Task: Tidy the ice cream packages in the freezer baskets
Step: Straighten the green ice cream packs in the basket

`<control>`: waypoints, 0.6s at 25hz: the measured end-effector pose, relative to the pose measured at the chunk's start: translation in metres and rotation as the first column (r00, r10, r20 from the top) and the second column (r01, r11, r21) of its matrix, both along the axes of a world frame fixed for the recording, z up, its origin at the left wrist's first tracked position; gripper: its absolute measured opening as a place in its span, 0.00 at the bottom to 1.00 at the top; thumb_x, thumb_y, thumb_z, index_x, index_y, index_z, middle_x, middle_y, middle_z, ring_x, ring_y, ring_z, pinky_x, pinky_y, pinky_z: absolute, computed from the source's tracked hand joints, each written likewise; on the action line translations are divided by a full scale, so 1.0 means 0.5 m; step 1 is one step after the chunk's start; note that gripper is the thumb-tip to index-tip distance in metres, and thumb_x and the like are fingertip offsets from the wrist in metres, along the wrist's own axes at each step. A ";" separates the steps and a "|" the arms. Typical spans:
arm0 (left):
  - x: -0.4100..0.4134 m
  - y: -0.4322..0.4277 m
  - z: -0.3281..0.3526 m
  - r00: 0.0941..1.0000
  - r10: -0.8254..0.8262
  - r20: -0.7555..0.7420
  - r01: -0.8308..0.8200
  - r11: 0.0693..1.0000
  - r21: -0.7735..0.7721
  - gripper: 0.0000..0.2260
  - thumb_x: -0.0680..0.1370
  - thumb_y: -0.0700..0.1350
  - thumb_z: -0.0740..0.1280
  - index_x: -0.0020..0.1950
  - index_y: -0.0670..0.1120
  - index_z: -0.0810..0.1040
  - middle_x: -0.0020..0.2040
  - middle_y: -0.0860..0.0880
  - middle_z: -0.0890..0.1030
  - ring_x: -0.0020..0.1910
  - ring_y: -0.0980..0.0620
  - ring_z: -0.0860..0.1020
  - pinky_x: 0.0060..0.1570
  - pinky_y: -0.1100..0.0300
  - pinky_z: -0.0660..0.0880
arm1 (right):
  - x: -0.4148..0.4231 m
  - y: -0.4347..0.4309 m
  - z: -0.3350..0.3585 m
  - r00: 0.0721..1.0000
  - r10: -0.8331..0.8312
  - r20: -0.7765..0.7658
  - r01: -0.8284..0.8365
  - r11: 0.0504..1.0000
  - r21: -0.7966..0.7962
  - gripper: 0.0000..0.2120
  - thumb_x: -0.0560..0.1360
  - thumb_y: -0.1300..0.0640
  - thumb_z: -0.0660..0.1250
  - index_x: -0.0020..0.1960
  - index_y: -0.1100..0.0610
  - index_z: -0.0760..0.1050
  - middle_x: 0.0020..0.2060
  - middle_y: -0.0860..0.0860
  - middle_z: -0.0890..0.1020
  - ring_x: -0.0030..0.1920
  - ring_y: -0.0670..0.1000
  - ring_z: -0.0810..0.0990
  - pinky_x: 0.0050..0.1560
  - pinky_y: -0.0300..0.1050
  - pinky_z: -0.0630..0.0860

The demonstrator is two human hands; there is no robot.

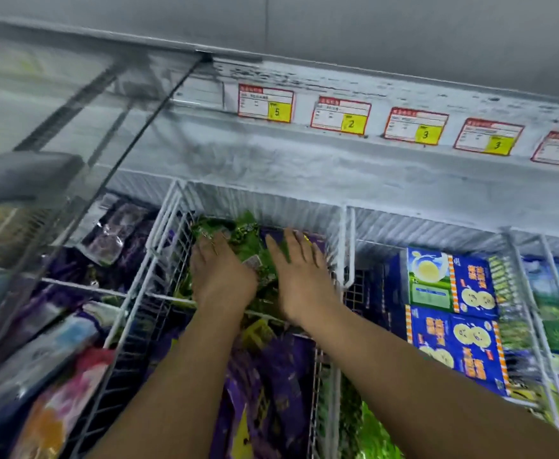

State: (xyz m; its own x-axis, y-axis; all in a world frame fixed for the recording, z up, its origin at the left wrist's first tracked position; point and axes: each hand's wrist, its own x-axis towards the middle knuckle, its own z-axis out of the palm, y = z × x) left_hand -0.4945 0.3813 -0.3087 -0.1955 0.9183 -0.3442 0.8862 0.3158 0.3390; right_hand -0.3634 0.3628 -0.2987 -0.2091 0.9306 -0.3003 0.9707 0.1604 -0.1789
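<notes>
**Both hands in centre basket, on the green packs**

- Left hand (220,276) and right hand (299,276) sit side by side, slightly apart, inside the far end of the white wire basket (255,200) in the middle of the freezer.
- Right hand: fingers straight and spread, lying flat on the green ice cream packages (245,236), fingertips reaching a purple wrapper behind them.
- Left hand: on the same green pile, fingers angled down into it. Motion blur, so cannot tell whether it grips a pack or only presses.
- Green packs are heaped loosely at the back of that basket; purple packages (271,376) fill its near part, under the forearms.
- Basket to the right holds blue boxes (463,303), stacked flat.
- Left basket holds purple wrappers (119,233), partly under the glass lid (56,160).
- Price tags (341,117) run in a row along the frosted back wall.
</notes>
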 end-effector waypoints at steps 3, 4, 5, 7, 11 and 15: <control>-0.007 0.034 -0.031 0.996 0.079 0.037 -0.068 0.968 -0.243 0.47 0.75 0.66 0.62 0.77 0.47 0.35 0.77 0.37 0.40 0.76 0.35 0.45 0.72 0.41 0.50 | 0.003 0.028 -0.068 0.986 0.109 0.127 -0.092 0.987 -0.128 0.50 0.73 0.57 0.67 0.78 0.50 0.32 0.78 0.57 0.38 0.77 0.57 0.38 0.76 0.57 0.41; -0.005 0.041 -0.040 0.993 0.110 0.039 -0.093 0.948 -0.303 0.50 0.73 0.69 0.63 0.77 0.49 0.33 0.77 0.36 0.40 0.75 0.33 0.44 0.71 0.38 0.51 | 0.001 0.028 -0.090 0.983 0.127 0.133 -0.108 0.984 -0.144 0.52 0.72 0.54 0.70 0.78 0.50 0.32 0.78 0.56 0.41 0.78 0.57 0.41 0.76 0.57 0.44; -0.004 0.048 -0.047 0.992 0.121 0.041 -0.100 0.934 -0.344 0.52 0.70 0.70 0.65 0.76 0.51 0.32 0.77 0.36 0.40 0.75 0.32 0.44 0.70 0.36 0.51 | 0.001 0.027 -0.103 0.983 0.133 0.126 -0.115 0.984 -0.137 0.55 0.70 0.51 0.72 0.78 0.50 0.34 0.78 0.57 0.46 0.77 0.58 0.46 0.75 0.57 0.47; -0.005 0.056 -0.058 0.996 0.091 0.021 -0.078 0.930 -0.358 0.54 0.67 0.71 0.67 0.76 0.56 0.32 0.77 0.37 0.43 0.75 0.32 0.46 0.70 0.36 0.53 | -0.003 0.031 -0.114 0.983 0.125 0.133 -0.116 0.991 -0.070 0.55 0.65 0.48 0.75 0.79 0.52 0.41 0.73 0.57 0.58 0.73 0.60 0.57 0.72 0.56 0.55; -0.004 0.062 -0.071 0.998 -0.010 -0.063 -0.006 0.965 -0.261 0.46 0.70 0.71 0.63 0.77 0.59 0.40 0.76 0.36 0.49 0.74 0.35 0.52 0.69 0.40 0.55 | -0.022 0.034 -0.119 0.984 0.052 0.170 -0.045 0.998 -0.045 0.52 0.62 0.46 0.76 0.76 0.53 0.51 0.70 0.58 0.59 0.71 0.62 0.56 0.72 0.62 0.53; 0.000 0.069 -0.081 0.999 0.028 -0.027 -0.035 0.959 -0.282 0.38 0.72 0.70 0.57 0.77 0.61 0.44 0.77 0.37 0.47 0.75 0.35 0.49 0.69 0.39 0.50 | -0.025 0.029 -0.124 0.987 -0.016 0.158 0.035 0.992 -0.118 0.49 0.64 0.46 0.77 0.75 0.52 0.50 0.73 0.55 0.57 0.74 0.64 0.53 0.67 0.64 0.62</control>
